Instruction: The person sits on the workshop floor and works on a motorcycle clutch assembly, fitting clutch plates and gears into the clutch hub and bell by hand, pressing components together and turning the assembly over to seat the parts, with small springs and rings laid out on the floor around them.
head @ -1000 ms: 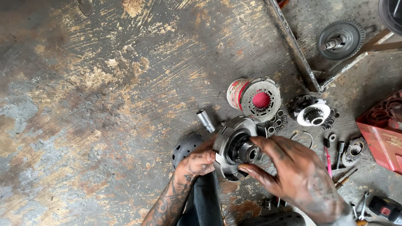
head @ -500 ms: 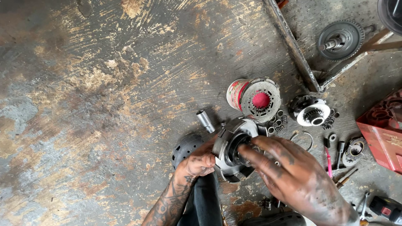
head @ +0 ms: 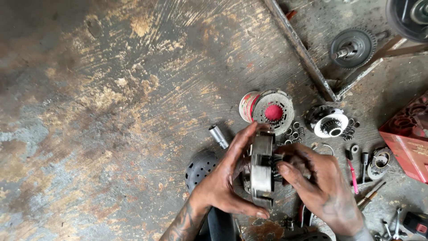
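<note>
I'm watching both hands gripping the clutch drum (head: 262,169) on edge, just above the floor (head: 111,111). The left hand (head: 227,178) is wrapping around its rim and the right hand (head: 318,185) is pinching the hub side. A socket (head: 218,136) is lying just beside it, and a disc (head: 273,111) is sitting near, further up.

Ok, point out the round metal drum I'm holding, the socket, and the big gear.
round metal drum (head: 261,172), head view, its outer rim.
socket (head: 218,135), head view, its side.
big gear (head: 355,47), head view, its toothed face.
</note>
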